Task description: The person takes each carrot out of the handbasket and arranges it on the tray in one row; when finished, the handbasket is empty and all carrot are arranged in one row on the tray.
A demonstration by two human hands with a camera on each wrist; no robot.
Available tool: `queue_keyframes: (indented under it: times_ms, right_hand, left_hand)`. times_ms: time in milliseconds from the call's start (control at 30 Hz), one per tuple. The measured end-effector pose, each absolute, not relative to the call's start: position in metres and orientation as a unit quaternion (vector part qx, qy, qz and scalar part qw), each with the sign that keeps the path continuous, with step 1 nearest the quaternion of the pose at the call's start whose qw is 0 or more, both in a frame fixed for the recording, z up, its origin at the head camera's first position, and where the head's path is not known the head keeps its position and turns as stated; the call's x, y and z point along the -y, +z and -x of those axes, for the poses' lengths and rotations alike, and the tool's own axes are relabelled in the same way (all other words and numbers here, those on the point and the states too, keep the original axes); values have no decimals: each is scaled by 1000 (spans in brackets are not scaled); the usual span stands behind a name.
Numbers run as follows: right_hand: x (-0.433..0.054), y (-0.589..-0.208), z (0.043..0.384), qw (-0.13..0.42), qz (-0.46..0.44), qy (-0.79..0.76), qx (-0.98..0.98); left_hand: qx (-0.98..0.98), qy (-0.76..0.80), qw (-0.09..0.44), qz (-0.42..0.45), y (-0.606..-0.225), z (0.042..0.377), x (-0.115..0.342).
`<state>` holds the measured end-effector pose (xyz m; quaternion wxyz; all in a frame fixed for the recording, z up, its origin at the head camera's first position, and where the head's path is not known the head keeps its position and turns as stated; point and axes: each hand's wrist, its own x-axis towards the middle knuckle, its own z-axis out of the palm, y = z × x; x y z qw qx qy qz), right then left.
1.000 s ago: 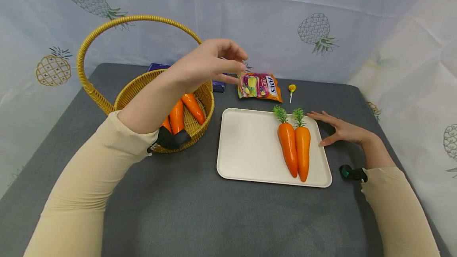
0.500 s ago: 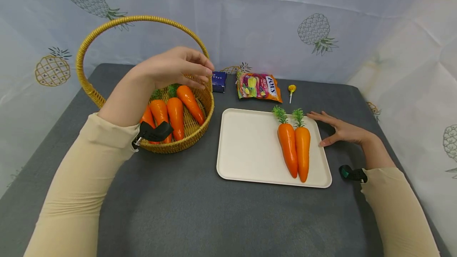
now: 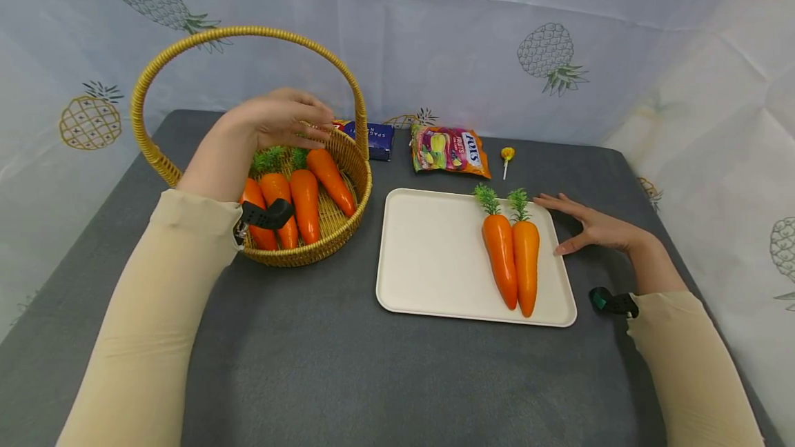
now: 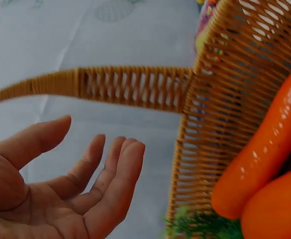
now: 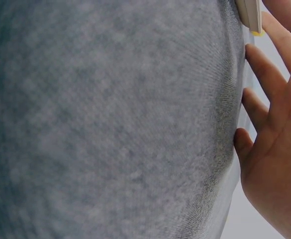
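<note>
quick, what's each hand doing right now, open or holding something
Left hand: open, holding nothing, near the basket.
Right hand: open, fingers spread, at the right edge of the tray.

A curtained-off tabletop booth — white, pineapple-printed fabric sheets [image 3: 435, 40] line the far and right edges of the dark-grey, fabric-topped table [image 3: 397, 378] — room type hidden.

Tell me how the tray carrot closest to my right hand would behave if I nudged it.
That carrot looks smooth and shiny, so it may feel slippery. Its rounded, tapering body could roll in a curve, though the neighbouring carrot would probably block it on one side.
</note>
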<state>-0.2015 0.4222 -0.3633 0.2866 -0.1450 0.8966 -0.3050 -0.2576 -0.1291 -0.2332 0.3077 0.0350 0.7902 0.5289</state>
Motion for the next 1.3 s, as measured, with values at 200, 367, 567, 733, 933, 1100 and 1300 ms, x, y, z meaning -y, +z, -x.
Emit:
queue_keyframes:
  times_ms: [200,367,567,733,933,1100,1300]
  right_hand:
    - [-423,-364,202,288,141,-305,-897]
    - [-423,-364,202,289,144,-300,-898]
    - [-422,-363,202,289,144,-302,-897]
    - [-422,-364,202,288,142,-304,-897]
    - [-422,-364,201,286,146,-304,-897]
    - [-422,-363,201,286,145,-305,-897]
    - [-421,-363,201,284,147,-307,-896]
  left_hand:
    - [-768,556,318,9,-246,269,138]
    - [-772,549,318,29,-255,273,142]
    - [-788,527,316,43,-265,273,143]
    - [-792,519,317,47,-269,272,141]
    - [-807,487,327,59,-272,275,139]
    - [-814,472,332,71,-275,277,135]
    - [-820,457,339,59,-277,277,134]
